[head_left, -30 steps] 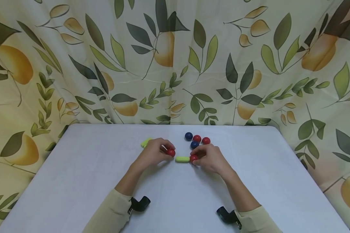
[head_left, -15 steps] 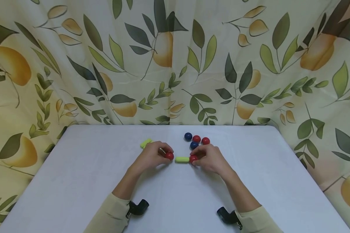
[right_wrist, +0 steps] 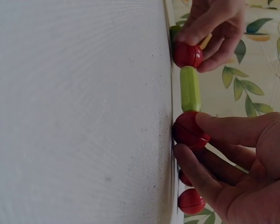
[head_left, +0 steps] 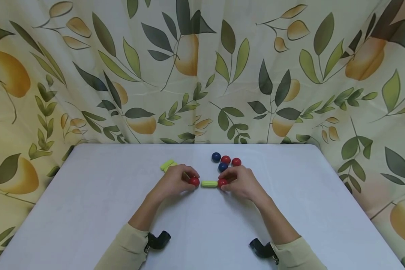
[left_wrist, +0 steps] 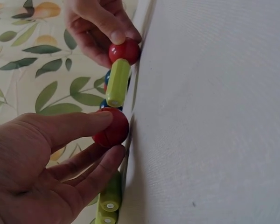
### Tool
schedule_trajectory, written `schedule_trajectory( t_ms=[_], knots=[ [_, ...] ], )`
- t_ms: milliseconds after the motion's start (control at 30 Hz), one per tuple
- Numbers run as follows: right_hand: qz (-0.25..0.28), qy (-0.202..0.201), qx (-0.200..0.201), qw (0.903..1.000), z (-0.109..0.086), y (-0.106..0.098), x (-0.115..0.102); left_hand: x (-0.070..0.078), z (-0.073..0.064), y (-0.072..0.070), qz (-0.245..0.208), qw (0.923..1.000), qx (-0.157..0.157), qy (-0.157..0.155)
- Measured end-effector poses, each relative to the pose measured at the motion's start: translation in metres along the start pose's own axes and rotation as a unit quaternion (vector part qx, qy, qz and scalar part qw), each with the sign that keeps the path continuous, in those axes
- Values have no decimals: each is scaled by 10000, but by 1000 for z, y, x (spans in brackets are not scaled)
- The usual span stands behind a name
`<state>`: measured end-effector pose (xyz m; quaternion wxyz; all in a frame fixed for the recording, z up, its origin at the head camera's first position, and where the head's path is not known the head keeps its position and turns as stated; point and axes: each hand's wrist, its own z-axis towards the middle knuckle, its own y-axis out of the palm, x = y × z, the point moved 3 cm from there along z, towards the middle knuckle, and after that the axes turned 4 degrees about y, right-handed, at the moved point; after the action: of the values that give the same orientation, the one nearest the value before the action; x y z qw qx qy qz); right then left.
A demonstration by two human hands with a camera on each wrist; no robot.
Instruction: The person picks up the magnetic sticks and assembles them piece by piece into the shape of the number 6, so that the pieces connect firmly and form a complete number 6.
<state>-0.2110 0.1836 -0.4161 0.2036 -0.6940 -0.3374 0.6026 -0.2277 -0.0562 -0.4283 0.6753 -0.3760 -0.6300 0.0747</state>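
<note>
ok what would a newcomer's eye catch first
Probably the lime-green rod near the centre: the right hand pinches a red ball against its right end, the left hand a second red ball just off its left end. A fruit-patterned curtain hangs behind the table.

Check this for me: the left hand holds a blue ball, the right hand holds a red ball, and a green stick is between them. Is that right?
Not quite: the left hand holds a red ball, not a blue one, as the left wrist view shows. The right hand holds another red ball, with the green stick between them.
</note>
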Motion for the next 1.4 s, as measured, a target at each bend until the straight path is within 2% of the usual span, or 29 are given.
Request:
schedule_trajectory(
  t_ms=[600, 1100, 1300, 1400],
  knots=[
    [-42, -72, -10, 10000, -1, 1, -2, -2, 0, 6, -84, 9999, -55, 31],
    [-26, -75, -40, 10000, -1, 0, -1, 2, -1, 1, -40, 9997, -223, 64],
    [-22, -43, -56, 10000, 0, 0, -1, 3, -2, -7, -70, 9999, -70, -34],
    [-16, -49, -63, 10000, 0, -1, -1, 2, -3, -12, 55, 9999, 80, 25]
  ],
)
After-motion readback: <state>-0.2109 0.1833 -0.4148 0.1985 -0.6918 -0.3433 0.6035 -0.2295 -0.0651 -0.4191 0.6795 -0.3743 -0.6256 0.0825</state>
